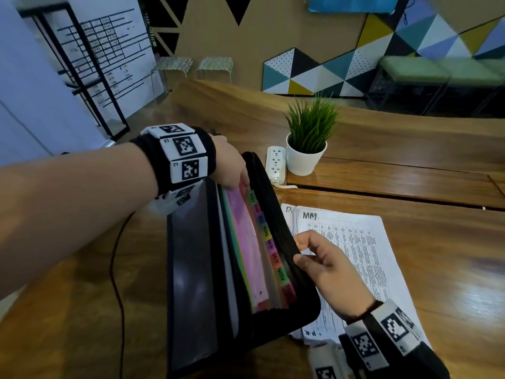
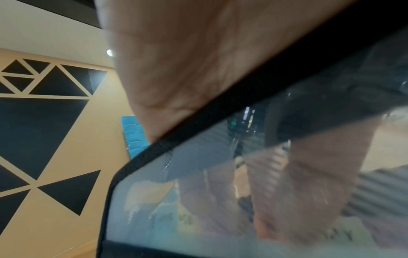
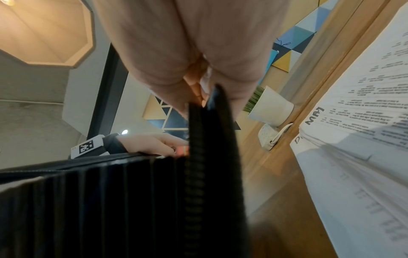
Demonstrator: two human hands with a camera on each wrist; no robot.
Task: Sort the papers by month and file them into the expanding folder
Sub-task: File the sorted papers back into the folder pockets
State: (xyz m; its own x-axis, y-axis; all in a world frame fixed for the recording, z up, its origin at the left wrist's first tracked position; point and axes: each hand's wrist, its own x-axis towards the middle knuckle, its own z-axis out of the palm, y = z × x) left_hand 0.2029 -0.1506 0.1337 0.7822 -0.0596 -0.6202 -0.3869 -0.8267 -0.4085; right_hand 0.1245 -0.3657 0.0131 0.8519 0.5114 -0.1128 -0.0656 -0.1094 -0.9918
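Observation:
A black expanding folder point(image 1: 191, 269) stands open on the wooden table point(image 1: 442, 242), showing coloured dividers with month tabs point(image 1: 276, 258) along their right side. My left hand point(image 1: 241, 184) reaches in at the folder's far end, near the MAY tab. Its straight fingers point(image 2: 309, 174) go down behind the translucent front cover. My right hand point(image 1: 300, 253) pinches the folder's black back edge point(image 3: 212, 122) between thumb and fingers. Just right of the folder a stack of printed papers point(image 1: 355, 255) lies flat, its top sheet hand-marked MAY. Neither hand holds a paper.
A potted green plant point(image 1: 307, 157) and a white power strip point(image 1: 276, 165) stand just beyond the folder's far end. A dark cable point(image 1: 114, 269) runs over the table left of the folder. Stools and a patterned wall lie past the table's far edge.

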